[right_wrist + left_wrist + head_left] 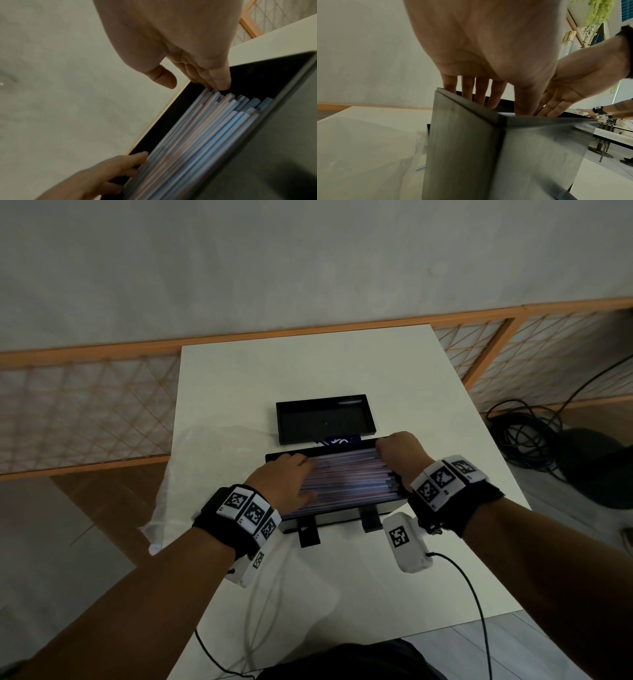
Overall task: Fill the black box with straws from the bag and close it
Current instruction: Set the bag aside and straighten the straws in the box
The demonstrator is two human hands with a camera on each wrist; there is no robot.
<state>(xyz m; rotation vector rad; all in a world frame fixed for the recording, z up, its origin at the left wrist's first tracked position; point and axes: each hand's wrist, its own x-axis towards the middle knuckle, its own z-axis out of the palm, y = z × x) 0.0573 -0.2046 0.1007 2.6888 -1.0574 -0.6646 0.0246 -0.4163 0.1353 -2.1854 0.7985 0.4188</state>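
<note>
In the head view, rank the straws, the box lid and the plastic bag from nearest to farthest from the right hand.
From the right hand:
1. Straws, under its fingers, in the box.
2. Box lid, just beyond, lying open side up.
3. Plastic bag, far across, at the table's left edge.

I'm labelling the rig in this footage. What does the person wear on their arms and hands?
Both forearms are bare, no sleeves, and the hands are ungloved. Each wrist carries a black strap ringed with white blocks printed with black square markers: left wrist, right wrist. A white camera housing with its own marker hangs under each wrist; a black cable runs from the right one.
</note>
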